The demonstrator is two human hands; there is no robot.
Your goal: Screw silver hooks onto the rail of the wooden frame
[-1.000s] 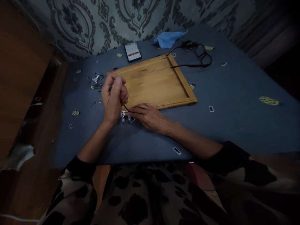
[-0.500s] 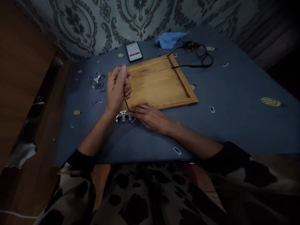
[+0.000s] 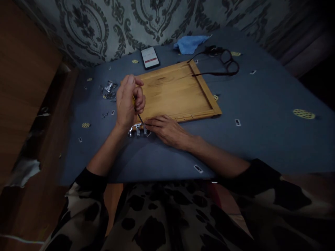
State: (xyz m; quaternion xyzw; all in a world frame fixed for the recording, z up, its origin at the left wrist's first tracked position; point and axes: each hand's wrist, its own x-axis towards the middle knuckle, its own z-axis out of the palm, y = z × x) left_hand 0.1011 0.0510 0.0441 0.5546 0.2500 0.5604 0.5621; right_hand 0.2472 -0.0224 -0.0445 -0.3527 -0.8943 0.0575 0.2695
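Note:
My left hand [image 3: 130, 100] is closed around the yellow handle of a screwdriver [image 3: 139, 118], whose thin shaft slants down to the near edge of a wooden framed board [image 3: 170, 92]. At that edge, near the board's left corner, sits a silver metal hook piece [image 3: 138, 129] with several prongs pointing toward me. My right hand [image 3: 169, 131] lies along the same edge with its fingers stretched out, fingertips close to the screwdriver's tip. Whether a screw is under the tip is too small to tell.
Left of the board lie loose metal hooks [image 3: 110, 90] and several small screws [image 3: 105, 114]. Behind it are a phone [image 3: 150, 58] and a blue cloth [image 3: 190, 44]. Dark-framed glasses [image 3: 228, 66] rest at the far right, one temple reaching over the board's corner.
My left hand has tilted and shifted slightly left, its fingers rolled on the screwdriver, so more of the yellow handle shows. My right hand and the board stay in place.

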